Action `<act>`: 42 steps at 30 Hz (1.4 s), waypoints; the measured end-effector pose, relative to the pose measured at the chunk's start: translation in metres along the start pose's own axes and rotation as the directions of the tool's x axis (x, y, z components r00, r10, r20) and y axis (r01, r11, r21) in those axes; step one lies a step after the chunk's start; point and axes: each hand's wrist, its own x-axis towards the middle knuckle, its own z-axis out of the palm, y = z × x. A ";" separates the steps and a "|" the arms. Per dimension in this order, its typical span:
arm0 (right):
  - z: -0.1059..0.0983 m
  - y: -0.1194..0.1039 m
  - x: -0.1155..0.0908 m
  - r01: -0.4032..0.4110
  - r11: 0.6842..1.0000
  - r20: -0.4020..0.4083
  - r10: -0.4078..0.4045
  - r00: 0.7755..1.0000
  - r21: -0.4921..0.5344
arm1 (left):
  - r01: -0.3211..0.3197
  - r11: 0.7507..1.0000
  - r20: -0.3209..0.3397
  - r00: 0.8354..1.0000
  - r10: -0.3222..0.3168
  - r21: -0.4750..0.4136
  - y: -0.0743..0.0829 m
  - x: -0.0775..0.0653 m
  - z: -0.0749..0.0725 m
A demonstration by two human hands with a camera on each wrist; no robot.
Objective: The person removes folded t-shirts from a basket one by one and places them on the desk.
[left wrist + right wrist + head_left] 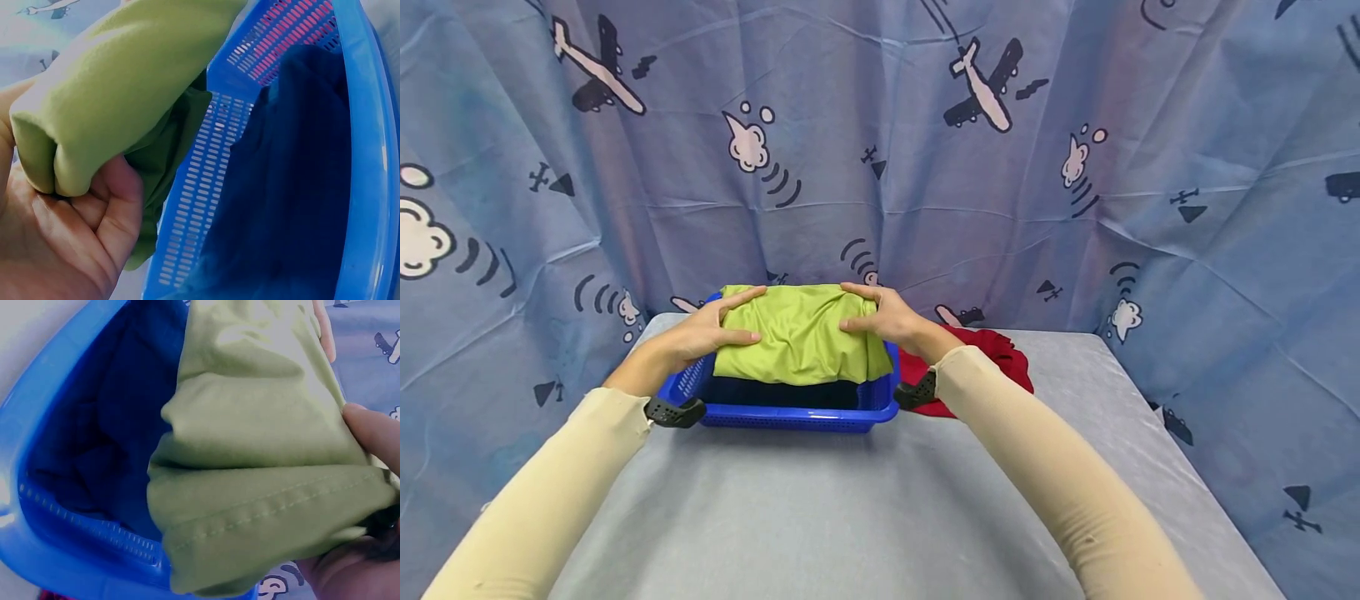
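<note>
A folded lime-green cloth (pixel 797 333), with a stitched hem showing in the right wrist view, is held above a blue plastic basket (pixel 797 414). My left hand (pixel 696 335) grips its left end, and the left wrist view shows fingers curled beneath the fold. At the other end my right hand (pixel 891 318) holds the cloth, thumb on one side and fingers partly hidden underneath. Dark blue fabric (pixel 281 181) lies inside the basket, below the green cloth. The basket's far rim is mostly covered in the head view.
A crumpled red cloth (pixel 1000 354) lies on the table right of the basket, partly behind my right forearm. The table (pixel 820 508) has a pale grey cover. A blue curtain (pixel 820 167) with airplane prints hangs behind and along the sides.
</note>
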 end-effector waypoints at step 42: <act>-0.087 -0.017 -0.069 0.071 0.994 -0.015 -0.073 0.997 -0.079 | -0.111 0.993 0.091 0.989 0.115 -0.044 0.069 0.020 0.061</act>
